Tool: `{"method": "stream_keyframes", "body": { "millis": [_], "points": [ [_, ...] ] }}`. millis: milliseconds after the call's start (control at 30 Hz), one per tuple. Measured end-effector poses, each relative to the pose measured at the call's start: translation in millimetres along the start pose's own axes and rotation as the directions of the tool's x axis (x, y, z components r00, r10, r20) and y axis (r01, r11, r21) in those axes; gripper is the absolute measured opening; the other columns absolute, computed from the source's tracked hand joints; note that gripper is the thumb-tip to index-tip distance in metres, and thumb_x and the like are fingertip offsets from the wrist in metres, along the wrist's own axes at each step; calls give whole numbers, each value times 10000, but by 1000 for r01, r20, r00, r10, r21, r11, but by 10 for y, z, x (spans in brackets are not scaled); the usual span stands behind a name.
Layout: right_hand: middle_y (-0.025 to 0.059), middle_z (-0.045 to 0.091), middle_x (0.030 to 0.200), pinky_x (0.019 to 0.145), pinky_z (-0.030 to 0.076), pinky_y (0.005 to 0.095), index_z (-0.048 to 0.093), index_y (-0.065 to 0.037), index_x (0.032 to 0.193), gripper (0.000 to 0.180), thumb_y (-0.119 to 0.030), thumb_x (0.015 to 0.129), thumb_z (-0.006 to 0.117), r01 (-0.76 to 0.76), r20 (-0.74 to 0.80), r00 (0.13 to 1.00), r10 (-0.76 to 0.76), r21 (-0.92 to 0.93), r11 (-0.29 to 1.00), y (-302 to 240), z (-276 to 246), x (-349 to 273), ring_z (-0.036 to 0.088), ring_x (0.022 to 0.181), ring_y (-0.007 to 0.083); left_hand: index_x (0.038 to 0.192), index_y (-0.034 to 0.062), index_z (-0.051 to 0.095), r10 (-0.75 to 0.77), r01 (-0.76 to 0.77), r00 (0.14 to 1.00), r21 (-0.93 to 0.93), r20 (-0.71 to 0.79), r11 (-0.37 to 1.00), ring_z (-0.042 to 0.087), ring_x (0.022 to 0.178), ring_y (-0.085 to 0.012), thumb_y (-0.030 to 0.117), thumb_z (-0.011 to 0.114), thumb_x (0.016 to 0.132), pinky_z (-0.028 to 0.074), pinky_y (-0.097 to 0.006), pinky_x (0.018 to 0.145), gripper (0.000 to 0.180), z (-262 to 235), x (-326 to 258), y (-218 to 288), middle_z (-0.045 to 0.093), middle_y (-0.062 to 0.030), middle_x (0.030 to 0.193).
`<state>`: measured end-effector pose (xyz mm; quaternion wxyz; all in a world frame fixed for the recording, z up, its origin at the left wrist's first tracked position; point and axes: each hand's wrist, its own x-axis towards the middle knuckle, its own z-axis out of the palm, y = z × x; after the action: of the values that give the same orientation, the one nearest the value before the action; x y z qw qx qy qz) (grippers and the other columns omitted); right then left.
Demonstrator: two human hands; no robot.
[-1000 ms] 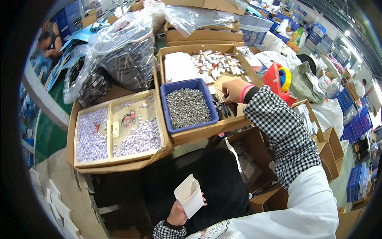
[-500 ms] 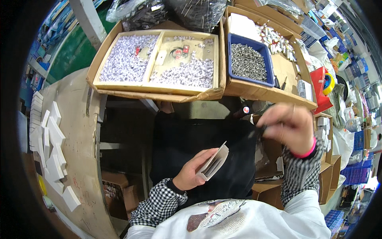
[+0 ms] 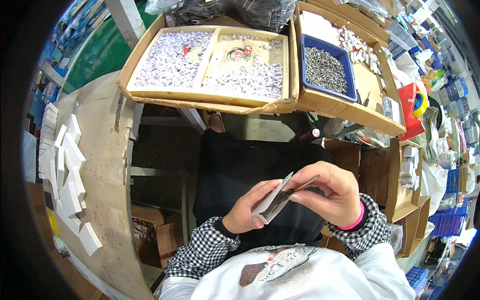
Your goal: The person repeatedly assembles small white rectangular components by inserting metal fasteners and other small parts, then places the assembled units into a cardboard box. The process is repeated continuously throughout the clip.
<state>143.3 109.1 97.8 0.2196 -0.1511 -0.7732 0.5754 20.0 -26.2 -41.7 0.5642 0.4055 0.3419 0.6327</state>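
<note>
Right hand [image 3: 330, 192] brought to white box [image 3: 270, 202], dark strip [image 3: 306, 183] pinched in its grip, box held by left hand [image 3: 244, 212]

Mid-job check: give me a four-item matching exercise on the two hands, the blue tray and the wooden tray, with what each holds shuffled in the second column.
1. Left hand
2. Right hand
3. Blue tray
4. Wooden tray

A. Small metallic-looking pieces
B. A thin dark piece, pinched at the box's open end
C. Small whitish pieces in two compartments
D. A small white box

Pairs: 1-D, 2-B, 3-A, 4-C
</note>
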Motion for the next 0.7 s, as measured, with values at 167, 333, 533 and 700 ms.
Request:
{"method": "stream_keyframes", "body": {
  "millis": [167,333,533,700],
  "points": [
    [99,662,870,670,523,268,605,0,974,138,-62,856,638,-57,-31,998,59,71,996,75,189,-20,671,774,170,1386,-10,318,51,-46,998,116,-44,992,362,1286,-289,711,593,685,289,-379,1063,1043,-69,20,31,352,-173,1379],
    [41,627,774,667,493,312,685,-105,882,131,-147,758,696,241,181,968,-173,-485,841,11,274,198,592,738,227,1368,-16,355,74,-51,982,134,-171,990,399,1263,-291,722,533,721,301,-382,1054,997,-83,44,118,397,-181,1366],
    [82,630,737,615,507,306,655,-53,880,139,-116,770,712,242,249,959,-135,-474,847,-163,-6,635,637,695,230,1367,-47,329,76,-77,988,-3,-134,997,446,1213,-244,694,584,698,373,-359,1016,1031,-238,13,184,389,-148,1335],
    [88,655,808,664,512,338,667,-61,888,105,-127,812,637,361,243,925,-294,-804,472,116,-394,1519,631,732,256,1385,-53,276,64,-92,984,-165,-169,982,447,1215,-251,653,631,694,389,-379,1026,1050,-297,-29,78,373,-160,1336]
  ]
}}
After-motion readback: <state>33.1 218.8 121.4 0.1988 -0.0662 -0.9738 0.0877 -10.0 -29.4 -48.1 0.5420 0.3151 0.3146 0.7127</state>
